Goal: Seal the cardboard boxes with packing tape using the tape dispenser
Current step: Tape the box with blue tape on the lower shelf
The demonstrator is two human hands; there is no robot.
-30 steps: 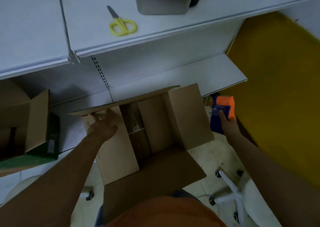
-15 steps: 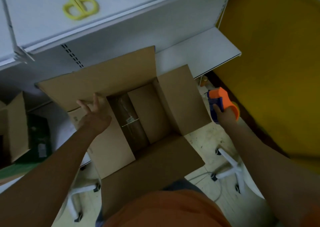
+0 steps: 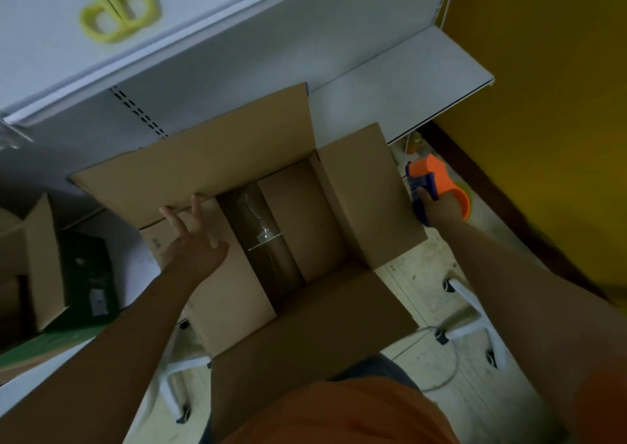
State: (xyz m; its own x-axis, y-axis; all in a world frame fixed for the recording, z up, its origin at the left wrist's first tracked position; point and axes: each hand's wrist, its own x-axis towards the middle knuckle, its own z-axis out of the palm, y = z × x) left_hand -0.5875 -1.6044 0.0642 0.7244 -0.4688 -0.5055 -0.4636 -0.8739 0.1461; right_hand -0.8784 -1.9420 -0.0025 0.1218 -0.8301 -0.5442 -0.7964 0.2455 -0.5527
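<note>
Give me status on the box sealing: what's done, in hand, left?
Done: nothing sealed; the cardboard box has all four flaps open. In hand: right hand grips the tape dispenser beside the box; left hand rests open on the left flap. Left: fold flaps, tape the seam.

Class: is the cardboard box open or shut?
Open. All four flaps of the box are spread outward, showing the inside; the left hand rests on one flap.

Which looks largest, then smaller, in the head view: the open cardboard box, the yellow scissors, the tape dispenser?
1. Open cardboard box, by far the largest.
2 and 3. Yellow scissors and tape dispenser look about alike. The right hand hides part of the dispenser, and they lie at different distances, so I cannot rank them.
</note>
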